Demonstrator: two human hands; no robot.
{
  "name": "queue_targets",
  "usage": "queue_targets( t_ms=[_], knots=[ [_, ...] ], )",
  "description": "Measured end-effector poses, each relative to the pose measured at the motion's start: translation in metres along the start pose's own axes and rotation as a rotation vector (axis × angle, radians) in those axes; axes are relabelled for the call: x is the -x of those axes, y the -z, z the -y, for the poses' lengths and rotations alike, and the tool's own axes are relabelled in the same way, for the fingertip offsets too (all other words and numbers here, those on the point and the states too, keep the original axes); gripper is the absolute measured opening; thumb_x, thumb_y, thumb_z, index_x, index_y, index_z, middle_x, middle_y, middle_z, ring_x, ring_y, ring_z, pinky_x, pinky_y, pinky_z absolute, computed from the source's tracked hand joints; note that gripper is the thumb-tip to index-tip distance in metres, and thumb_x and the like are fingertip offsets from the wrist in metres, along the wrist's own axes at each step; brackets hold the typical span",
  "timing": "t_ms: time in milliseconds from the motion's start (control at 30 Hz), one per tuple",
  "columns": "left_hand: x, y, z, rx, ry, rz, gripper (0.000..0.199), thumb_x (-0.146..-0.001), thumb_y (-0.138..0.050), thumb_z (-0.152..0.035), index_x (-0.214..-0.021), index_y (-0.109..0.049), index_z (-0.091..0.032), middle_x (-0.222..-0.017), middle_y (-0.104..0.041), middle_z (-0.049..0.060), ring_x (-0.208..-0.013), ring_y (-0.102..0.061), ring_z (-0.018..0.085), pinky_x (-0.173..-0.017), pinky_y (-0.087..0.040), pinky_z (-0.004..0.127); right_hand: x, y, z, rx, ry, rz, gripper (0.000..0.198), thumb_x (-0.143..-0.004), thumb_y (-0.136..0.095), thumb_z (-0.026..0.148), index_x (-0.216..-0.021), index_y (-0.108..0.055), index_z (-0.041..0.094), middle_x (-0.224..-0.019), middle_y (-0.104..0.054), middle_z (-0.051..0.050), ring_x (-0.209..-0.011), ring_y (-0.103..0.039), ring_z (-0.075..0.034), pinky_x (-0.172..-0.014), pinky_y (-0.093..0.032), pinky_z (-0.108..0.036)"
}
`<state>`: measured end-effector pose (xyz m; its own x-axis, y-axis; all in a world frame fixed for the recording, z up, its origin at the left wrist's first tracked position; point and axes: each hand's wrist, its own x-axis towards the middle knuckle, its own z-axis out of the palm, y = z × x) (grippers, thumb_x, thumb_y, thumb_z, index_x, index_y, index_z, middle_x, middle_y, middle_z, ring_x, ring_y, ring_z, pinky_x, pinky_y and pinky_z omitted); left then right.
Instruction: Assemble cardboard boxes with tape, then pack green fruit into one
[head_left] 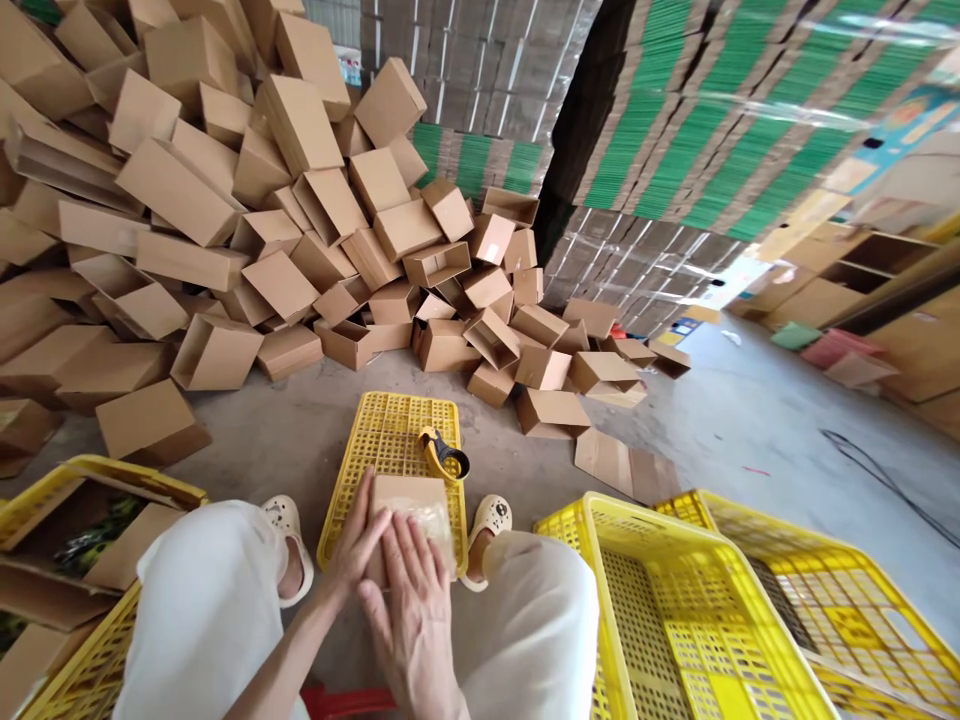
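Note:
A small closed cardboard box (409, 490) with clear shiny tape across its top sits on an upturned yellow plastic crate (375, 430) between my knees. My left hand (352, 550) holds the box at its left side, fingers straight along the wall and thumb over the top edge. Flat on the taped top lies my right hand (412, 600), its fingers stretched out. Just beyond the box, a yellow and black tape dispenser (442, 455) rests on the crate. The underside of the box is hidden.
A large heap of cardboard boxes (322, 205) fills the floor ahead. To my right stand yellow crates (652, 600). At left, an open carton (97, 540) with dark green and yellow contents sits in another yellow crate (90, 665). Tall stacks of flat cardboard (675, 120) rise behind.

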<state>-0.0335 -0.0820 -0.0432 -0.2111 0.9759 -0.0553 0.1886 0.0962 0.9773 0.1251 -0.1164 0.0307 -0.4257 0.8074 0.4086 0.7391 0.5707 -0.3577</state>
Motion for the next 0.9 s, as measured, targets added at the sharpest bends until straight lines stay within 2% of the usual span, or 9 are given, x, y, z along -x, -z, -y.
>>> queue_targets(
  t_ms=[100, 200, 267, 400, 533, 600, 667, 767, 900],
  knots=[
    [-0.01, 0.022, -0.027, 0.017, 0.025, -0.018, 0.072, -0.104, -0.042, -0.064, -0.167, -0.03, -0.032, -0.176, -0.033, 0.003, -0.165, -0.024, 0.025, -0.134, -0.025, 0.044, -0.005, -0.007, 0.01, -0.085, 0.008, 0.053, 0.067, -0.108, -0.054, 0.043, -0.169, -0.029, 0.031, -0.165, -0.05, -0.005, -0.151, -0.05, -0.03, -0.125, -0.041, -0.05],
    [-0.012, 0.037, -0.037, 0.012, 0.08, 0.009, 0.071, -0.104, -0.04, -0.063, -0.166, -0.032, -0.028, -0.175, -0.035, 0.006, -0.161, -0.034, 0.027, -0.13, -0.035, 0.044, -0.012, -0.006, -0.001, -0.14, -0.07, 0.062, 0.061, -0.109, -0.052, 0.038, -0.167, -0.036, 0.034, -0.163, -0.051, -0.005, -0.151, -0.05, -0.032, -0.127, -0.038, -0.054],
    [-0.01, 0.04, -0.04, 0.01, 0.095, 0.01, 0.07, -0.105, -0.038, -0.062, -0.166, -0.031, -0.028, -0.175, -0.035, 0.007, -0.159, -0.039, 0.027, -0.127, -0.04, 0.043, -0.01, -0.003, -0.011, -0.174, -0.132, 0.049, 0.057, -0.109, -0.05, 0.037, -0.165, -0.04, 0.035, -0.164, -0.049, -0.004, -0.151, -0.049, -0.035, -0.128, -0.035, -0.06],
    [-0.008, 0.036, -0.048, -0.059, 0.107, -0.03, 0.065, -0.105, -0.037, -0.058, -0.164, -0.039, -0.03, -0.173, -0.038, 0.004, -0.161, -0.033, 0.028, -0.13, -0.034, 0.048, 0.014, 0.002, -0.017, -0.181, -0.145, 0.023, 0.063, -0.106, -0.055, 0.039, -0.167, -0.037, 0.034, -0.166, -0.047, -0.005, -0.154, -0.044, -0.038, -0.127, -0.035, -0.064],
    [-0.015, 0.036, -0.054, -0.059, 0.109, -0.019, 0.063, -0.105, -0.04, -0.056, -0.161, -0.043, -0.027, -0.171, -0.043, 0.007, -0.16, -0.037, 0.027, -0.13, -0.033, 0.047, 0.025, 0.001, -0.021, -0.27, -0.165, 0.004, 0.052, -0.106, -0.054, 0.037, -0.158, -0.053, 0.035, -0.157, -0.06, -0.007, -0.145, -0.056, -0.035, -0.122, -0.045, -0.056],
    [-0.019, 0.037, -0.054, -0.056, 0.087, 0.001, 0.065, -0.102, -0.046, -0.057, -0.16, -0.043, -0.027, -0.171, -0.043, 0.008, -0.158, -0.04, 0.026, -0.131, -0.032, 0.046, 0.014, -0.002, -0.032, -0.397, -0.258, -0.028, 0.048, -0.106, -0.053, 0.038, -0.154, -0.058, 0.033, -0.156, -0.059, -0.009, -0.143, -0.057, -0.033, -0.12, -0.048, -0.052],
    [-0.022, 0.036, -0.054, -0.073, 0.065, 0.016, 0.069, -0.098, -0.054, -0.058, -0.158, -0.044, -0.026, -0.169, -0.046, 0.01, -0.157, -0.042, 0.028, -0.131, -0.032, 0.047, -0.005, -0.005, -0.047, -0.562, -0.397, -0.064, 0.06, -0.101, -0.06, 0.044, -0.159, -0.05, 0.03, -0.162, -0.052, -0.012, -0.147, -0.053, -0.033, -0.116, -0.052, -0.05],
    [-0.023, 0.034, -0.055, -0.099, 0.044, 0.034, 0.074, -0.092, -0.062, -0.059, -0.156, -0.046, -0.025, -0.163, -0.053, 0.013, -0.15, -0.051, 0.031, -0.126, -0.039, 0.049, -0.032, -0.009, -0.067, -0.912, -0.531, 0.043, 0.084, -0.089, -0.073, 0.049, -0.164, -0.041, 0.028, -0.16, -0.054, -0.013, -0.143, -0.057, -0.034, -0.107, -0.057, -0.049],
    [-0.023, 0.034, -0.058, -0.083, 0.028, 0.069, 0.073, -0.089, -0.066, -0.06, -0.152, -0.048, -0.026, -0.15, -0.065, 0.012, -0.13, -0.068, 0.03, -0.112, -0.052, 0.044, -0.047, -0.014, -0.074, -1.286, -0.616, 0.137, 0.079, -0.078, -0.082, 0.045, -0.15, -0.055, 0.027, -0.145, -0.067, -0.012, -0.126, -0.069, -0.035, -0.097, -0.061, -0.046]
  ],
)
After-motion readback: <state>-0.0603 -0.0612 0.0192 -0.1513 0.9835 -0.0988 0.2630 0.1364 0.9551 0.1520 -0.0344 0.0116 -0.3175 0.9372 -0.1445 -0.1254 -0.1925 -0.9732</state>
